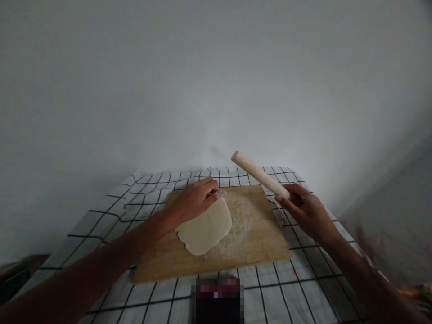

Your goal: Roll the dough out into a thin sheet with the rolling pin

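Observation:
A wooden rolling pin (pixel 258 173) is held up at a slant by my right hand (pixel 305 207), which is closed round its lower end, off the right edge of the board. The pin's free end points up and to the left. On the wooden board (pixel 263 240) lies a flat, rolled-out sheet of dough (pixel 204 231) with an uneven front edge. My left hand (pixel 199 195) is at the dough's far edge, its floury fingertips pinched on it. The hand and forearm cover the dough's far left part.
Flour is smeared over the board's right half. A white cloth with black grid lines (pixel 270 288) covers the table, wrinkled at the left. A white wall (pixel 216 90) rises behind the table. A loop of cord (pixel 280 215) shows at the board's right edge. A pixelated dark patch hides the front middle.

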Motion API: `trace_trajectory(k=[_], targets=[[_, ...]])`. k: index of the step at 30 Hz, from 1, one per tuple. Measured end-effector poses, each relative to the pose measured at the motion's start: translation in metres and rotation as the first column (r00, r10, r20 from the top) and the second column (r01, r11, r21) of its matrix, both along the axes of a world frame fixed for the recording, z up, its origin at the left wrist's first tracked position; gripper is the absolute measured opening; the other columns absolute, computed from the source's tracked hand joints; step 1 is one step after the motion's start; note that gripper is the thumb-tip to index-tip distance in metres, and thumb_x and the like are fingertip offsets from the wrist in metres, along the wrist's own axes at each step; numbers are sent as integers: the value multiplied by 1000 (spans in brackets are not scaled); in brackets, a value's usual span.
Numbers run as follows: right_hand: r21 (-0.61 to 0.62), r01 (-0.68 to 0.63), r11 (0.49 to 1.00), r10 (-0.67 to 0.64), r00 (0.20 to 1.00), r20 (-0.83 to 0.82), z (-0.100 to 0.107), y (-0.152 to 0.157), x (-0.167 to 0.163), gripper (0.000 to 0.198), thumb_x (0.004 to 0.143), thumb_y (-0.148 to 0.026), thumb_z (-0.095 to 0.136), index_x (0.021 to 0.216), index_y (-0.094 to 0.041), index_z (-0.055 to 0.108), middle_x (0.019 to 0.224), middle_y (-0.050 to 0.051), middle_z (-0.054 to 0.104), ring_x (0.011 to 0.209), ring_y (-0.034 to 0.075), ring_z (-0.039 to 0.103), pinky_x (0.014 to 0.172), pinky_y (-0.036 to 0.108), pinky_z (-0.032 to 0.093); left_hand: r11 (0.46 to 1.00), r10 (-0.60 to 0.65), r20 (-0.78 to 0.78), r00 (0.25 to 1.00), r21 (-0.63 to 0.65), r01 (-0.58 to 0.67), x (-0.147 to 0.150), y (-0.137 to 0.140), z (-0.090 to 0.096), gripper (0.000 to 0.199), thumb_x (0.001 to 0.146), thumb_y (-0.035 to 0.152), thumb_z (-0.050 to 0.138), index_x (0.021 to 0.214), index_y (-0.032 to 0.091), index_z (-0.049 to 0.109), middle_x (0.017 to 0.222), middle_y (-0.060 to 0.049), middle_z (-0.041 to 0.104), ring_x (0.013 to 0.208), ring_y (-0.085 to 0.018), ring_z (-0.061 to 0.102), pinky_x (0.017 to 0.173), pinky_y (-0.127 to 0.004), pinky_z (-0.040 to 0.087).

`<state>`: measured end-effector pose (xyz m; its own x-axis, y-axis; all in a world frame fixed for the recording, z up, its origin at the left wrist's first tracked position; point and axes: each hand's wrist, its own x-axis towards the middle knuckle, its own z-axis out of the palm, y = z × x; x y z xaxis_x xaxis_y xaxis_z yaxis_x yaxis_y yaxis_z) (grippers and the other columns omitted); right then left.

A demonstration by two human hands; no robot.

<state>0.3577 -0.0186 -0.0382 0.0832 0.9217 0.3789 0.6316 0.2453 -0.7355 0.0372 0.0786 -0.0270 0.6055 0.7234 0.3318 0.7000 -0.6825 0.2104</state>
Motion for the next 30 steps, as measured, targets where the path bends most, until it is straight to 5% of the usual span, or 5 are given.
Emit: trace_trajectory(k=[5,11,16,21,30], targets=[[-109,-1,994,-5,998,-57,8,-7,-2,48,98,-65,49,89,-20,63,60,-5,45,53,12,41,47,25,27,995,-16,-39,999,-97,12,31,13,-3,37,102,52,47,86,24,64,70,1,64,65,-18,61,62,-29,37],[-171,18,985,19,977,212,3,-4,17,59,94,-71,51,63,-21,56,54,-3,40,51,12,37,46,26,25,997,58,258,964,-73,-41,27,24,20,29,101,29,40,107,22,67,105,-4,74,96,-21,68,84,-33,50],[-364,-226,904,334,903,270,0,-6,15,56,93,-69,55,68,-20,64,57,-3,47,53,12,42,47,26,24,994,65,334,940,-107,-31,4,-40,42,32,104,29,38,120,20,64,120,-7,73,111,-22,67,97,-40,52],[-308,-117,944,236,893,383,-5,-2,6,53,88,-74,59,78,-22,66,64,-1,60,58,15,54,52,26,33,998,-58,11,998,-9,58,26,-103,6,45,108,35,35,148,18,50,156,-11,52,147,-26,43,123,-46,34],[-77,61,995,-32,944,328,-25,29,12,56,99,-69,36,90,-22,64,95,9,71,71,21,65,65,31,44,995,66,-170,983,-69,-79,73,17,-13,58,108,47,28,156,17,42,164,-18,35,155,-36,27,121,-64,24]])
